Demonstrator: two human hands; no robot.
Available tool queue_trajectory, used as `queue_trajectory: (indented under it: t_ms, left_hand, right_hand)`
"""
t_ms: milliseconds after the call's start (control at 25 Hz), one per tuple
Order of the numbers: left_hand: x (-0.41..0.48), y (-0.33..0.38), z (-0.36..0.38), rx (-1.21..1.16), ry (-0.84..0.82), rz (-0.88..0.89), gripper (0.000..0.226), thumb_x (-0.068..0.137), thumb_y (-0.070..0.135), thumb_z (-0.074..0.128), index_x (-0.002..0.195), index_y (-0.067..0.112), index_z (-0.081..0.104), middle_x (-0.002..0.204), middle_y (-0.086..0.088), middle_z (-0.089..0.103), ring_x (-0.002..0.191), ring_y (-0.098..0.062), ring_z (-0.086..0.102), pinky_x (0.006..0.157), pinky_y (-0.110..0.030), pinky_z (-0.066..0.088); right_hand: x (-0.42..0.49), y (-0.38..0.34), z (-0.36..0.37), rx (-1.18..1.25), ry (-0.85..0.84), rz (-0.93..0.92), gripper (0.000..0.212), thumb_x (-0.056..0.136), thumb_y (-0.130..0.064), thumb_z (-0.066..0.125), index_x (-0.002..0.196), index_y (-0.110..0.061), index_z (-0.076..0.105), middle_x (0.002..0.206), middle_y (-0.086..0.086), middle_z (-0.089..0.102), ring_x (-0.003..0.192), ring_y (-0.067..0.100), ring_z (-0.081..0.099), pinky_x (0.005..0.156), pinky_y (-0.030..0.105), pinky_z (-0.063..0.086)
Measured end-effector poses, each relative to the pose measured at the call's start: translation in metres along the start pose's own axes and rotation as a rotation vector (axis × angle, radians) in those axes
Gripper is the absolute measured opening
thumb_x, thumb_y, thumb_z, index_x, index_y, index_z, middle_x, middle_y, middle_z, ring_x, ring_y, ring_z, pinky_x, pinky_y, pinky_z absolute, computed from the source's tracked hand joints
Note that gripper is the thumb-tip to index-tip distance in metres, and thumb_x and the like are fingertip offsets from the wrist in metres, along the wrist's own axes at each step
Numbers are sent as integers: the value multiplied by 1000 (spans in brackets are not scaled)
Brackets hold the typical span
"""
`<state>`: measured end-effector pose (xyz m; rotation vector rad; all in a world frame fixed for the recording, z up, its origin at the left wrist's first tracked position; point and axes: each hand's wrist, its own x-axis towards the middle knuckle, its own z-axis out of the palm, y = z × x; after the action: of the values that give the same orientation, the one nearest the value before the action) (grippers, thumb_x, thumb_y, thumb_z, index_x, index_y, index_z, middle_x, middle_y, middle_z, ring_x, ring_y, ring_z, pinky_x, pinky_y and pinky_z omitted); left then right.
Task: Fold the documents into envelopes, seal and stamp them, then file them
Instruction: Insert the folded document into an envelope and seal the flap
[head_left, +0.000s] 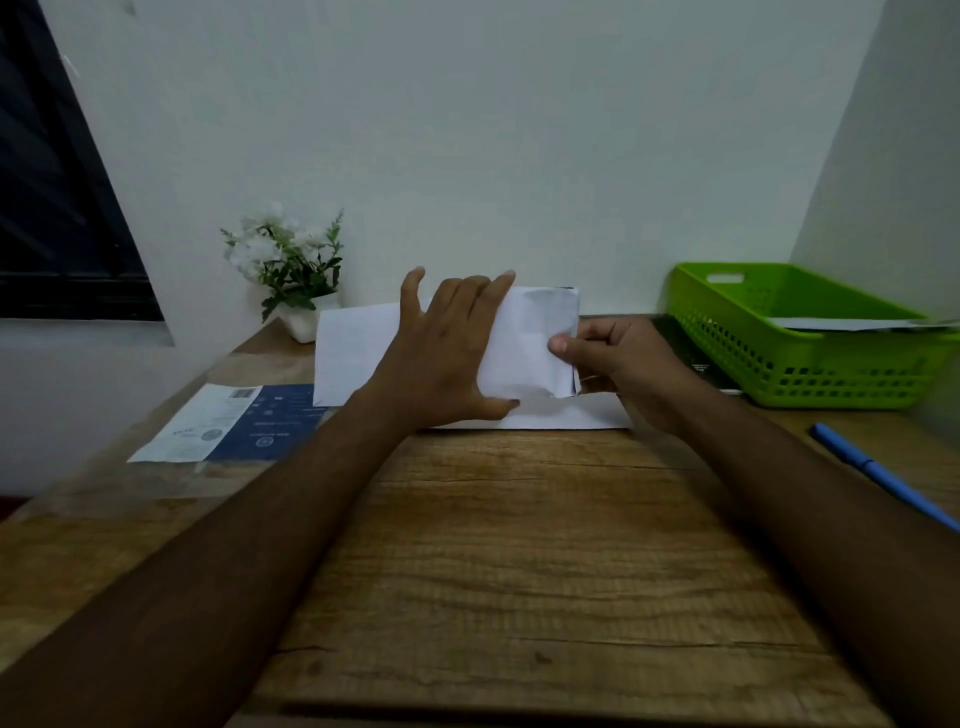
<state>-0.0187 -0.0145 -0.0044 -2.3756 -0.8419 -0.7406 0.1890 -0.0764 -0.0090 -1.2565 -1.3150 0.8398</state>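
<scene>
The left hand (447, 353) presses flat on a folded white paper document (530, 343) far back on the wooden desk (519, 545); the right hand (618, 358) pinches its right edge, apparently over a white envelope (571, 415).

A folded white paper (530, 338), raised at its right end, sits near the table's (519, 545) far edge over a flat white sheet (576, 415); a blue-and-white leaflet (234, 423) lies flat by the left edge.

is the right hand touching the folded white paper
Touching: the head view shows the right hand pinching the right edge of the folded white paper, thumb on top.
</scene>
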Motion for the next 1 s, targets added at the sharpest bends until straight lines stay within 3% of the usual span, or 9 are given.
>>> queue_trajectory:
  t_ms: [240,400,560,640,1000]
  left_hand:
    - [-1,-5,3,-23,8,-37,106,60,76,51,142,12,30,131,-8,49,119,-24,47,106,-57,18]
    - [-3,-11,3,-45,10,-78,105,59,79,46,140,13,33,129,-8,51,117,-24,48,106,-58,19]
    - [-3,-16,2,-42,4,-95,105,58,79,45,139,14,34,128,-8,51,117,-25,48,106,-58,19]
    - [-3,-17,2,-38,-3,-99,105,57,80,44,139,14,35,127,-7,51,116,-25,49,106,-58,19]
    - [-3,-16,6,-101,4,-134,109,56,87,45,139,18,33,131,-2,49,120,-21,46,108,-55,18]
  right_hand:
    - [1,4,-9,170,-112,102,22,77,-26,69,95,-13,72,82,2,71,70,12,63,59,23,54]
    - [1,4,-13,245,-252,135,34,76,-16,64,109,-9,69,94,7,71,77,13,66,63,24,58]
    - [-1,2,-11,235,-277,134,35,77,-25,63,106,-7,69,101,12,72,83,20,71,65,27,58]
    - [-3,0,-10,240,-293,119,35,77,-30,63,104,-9,70,101,11,71,83,21,71,67,28,58]
    - [-3,0,-10,172,-258,62,27,73,-15,66,99,-10,71,90,9,75,75,17,72,64,25,58]
